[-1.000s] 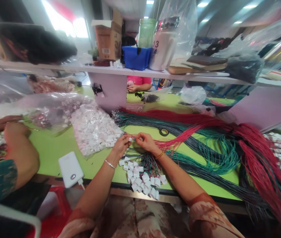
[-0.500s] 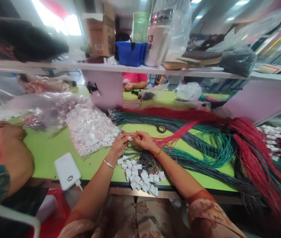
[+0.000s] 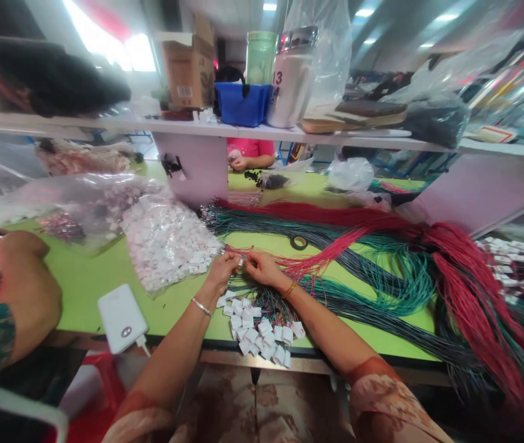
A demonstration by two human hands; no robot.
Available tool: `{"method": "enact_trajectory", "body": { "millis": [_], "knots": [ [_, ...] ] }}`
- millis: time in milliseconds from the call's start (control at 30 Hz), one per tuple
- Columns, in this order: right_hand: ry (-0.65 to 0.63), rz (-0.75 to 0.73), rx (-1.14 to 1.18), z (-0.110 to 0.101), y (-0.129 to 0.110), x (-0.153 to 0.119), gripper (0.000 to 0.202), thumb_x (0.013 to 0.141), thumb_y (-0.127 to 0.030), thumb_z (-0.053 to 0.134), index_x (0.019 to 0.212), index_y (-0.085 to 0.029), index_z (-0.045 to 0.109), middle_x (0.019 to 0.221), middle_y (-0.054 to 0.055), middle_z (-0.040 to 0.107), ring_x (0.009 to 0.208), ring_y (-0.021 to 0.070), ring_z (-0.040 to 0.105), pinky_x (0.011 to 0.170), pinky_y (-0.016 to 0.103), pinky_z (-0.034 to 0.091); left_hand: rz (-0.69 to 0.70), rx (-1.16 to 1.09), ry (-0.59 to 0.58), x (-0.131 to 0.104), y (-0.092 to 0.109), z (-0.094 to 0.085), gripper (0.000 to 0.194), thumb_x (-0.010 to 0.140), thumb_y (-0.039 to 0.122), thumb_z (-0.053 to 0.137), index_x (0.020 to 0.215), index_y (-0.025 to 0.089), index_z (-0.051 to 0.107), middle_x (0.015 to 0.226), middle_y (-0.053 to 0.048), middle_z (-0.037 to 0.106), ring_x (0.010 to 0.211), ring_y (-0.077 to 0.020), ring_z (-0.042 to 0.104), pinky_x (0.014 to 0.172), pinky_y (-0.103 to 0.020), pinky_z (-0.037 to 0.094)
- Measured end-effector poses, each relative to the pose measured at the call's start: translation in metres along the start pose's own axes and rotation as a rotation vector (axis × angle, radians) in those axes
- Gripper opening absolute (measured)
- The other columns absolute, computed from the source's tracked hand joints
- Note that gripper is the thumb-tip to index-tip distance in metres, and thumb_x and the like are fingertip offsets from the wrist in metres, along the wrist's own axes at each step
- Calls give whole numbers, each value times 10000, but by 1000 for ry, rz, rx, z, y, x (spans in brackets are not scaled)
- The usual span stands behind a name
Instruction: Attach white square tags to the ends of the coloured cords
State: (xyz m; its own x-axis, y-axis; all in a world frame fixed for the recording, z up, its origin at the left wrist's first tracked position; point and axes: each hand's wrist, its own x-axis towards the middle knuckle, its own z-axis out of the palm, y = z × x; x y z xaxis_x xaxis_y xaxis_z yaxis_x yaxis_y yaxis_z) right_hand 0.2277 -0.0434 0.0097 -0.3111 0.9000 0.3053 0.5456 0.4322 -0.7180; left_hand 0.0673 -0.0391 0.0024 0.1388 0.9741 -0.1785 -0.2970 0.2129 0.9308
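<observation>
My left hand [image 3: 225,272] is closed in a pinch on a small white plastic connector [image 3: 242,262]. Close against it, my right hand [image 3: 262,269] pinches a thin wire at the connector; the fingertips hide most of it. Just below my hands lies a pile of white connectors [image 3: 266,335] with wires attached. To the left a clear plastic bag [image 3: 167,243] full of loose white connectors rests on the green table [image 3: 81,289]. Bundles of red wires [image 3: 326,255], green wires [image 3: 404,271] and black wires [image 3: 363,264] stretch away to the right.
A white power bank [image 3: 123,318] with a cable lies near the front edge. A roll of black tape [image 3: 298,242] sits among the wires. Above runs a shelf [image 3: 188,126] with a blue basket [image 3: 244,104] and a mug [image 3: 292,80]. A co-worker's arm [image 3: 28,289] is at left.
My right hand has shifted slightly, its fingers now more closely curled beside the connector. The left hand keeps its pinch. The whole view has tilted a little.
</observation>
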Motion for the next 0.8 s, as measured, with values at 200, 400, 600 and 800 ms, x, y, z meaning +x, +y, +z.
{"method": "enact_trajectory", "body": {
  "millis": [200, 400, 600, 800],
  "knots": [
    [-33, 141, -148, -22, 16, 46, 155, 804, -262, 534, 792, -151, 642, 767, 25, 653, 664, 114, 510, 615, 213, 345, -57, 169, -7, -1, 6, -4, 234, 558, 296, 773, 665, 132, 646, 648, -34, 646, 503, -70, 471, 499, -209, 337],
    [-254, 225, -256, -21, 24, 64, 149, 783, -206, 543, 783, -134, 673, 754, 27, 686, 652, 108, 541, 603, 199, 355, -52, 154, -20, -3, 11, -4, 251, 567, 326, 762, 678, 130, 651, 653, -31, 636, 522, -70, 479, 504, -205, 332],
    [-209, 345, -675, -59, 11, 65, 214, 808, -206, 503, 886, -115, 680, 928, 143, 707, 818, 196, 635, 687, 244, 413, -30, 95, -7, -5, 14, -2, 261, 561, 309, 782, 695, 128, 652, 665, -23, 632, 530, -63, 477, 511, -202, 339],
    [-245, 314, -739, -59, -22, 77, 216, 766, -261, 572, 874, -139, 713, 926, 165, 715, 826, 237, 660, 682, 275, 439, -19, 18, -31, -7, 14, 0, 275, 554, 308, 798, 699, 134, 643, 684, -15, 636, 537, -62, 492, 511, -197, 346]
  ]
}}
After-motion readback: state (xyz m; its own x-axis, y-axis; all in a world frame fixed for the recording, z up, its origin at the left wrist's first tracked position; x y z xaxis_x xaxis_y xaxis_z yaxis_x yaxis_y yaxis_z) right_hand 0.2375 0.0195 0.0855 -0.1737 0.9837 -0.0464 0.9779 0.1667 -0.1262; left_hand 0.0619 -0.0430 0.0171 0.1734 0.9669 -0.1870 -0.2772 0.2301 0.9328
